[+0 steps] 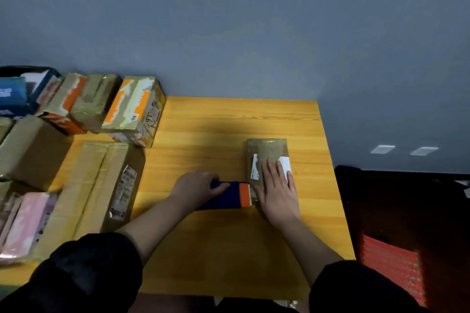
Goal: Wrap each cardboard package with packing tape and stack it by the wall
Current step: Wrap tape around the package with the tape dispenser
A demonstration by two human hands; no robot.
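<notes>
A: Where does the package lie?

B: The flat brown cardboard package [267, 155], with white label scraps on its top, lies on the yellow wooden bench [229, 249], toward the right side and about midway between the near and far edges.

A: And the person's hands?

B: The right hand [277, 190] rests flat on the near half of the package, palm down, fingers spread apart and pointing away; it presses rather than grips. The left hand [197, 189] is closed around the dark blue tape dispenser [223, 197], fingers curled over the top of its body.

A: How does the dispenser sit against the package?

B: It lies along the bench just left of the package, its orange end with the toothed blade [246, 194] touching the package's near left edge, right beside the right hand's thumb. Any tape is too hard to make out.

A: What else is on the bench?

B: On the left, a long flat brown carton [101, 185] lies near the edge, with a pink wrapped parcel [25, 223] left of it. Farther back, several taped boxes with orange and white markings [132, 109] stand in a row against the grey-blue wall [229, 20].

A: Their sleeves?

B: Black sleeves [96, 269], pushed up to leave both forearms bare.
</notes>
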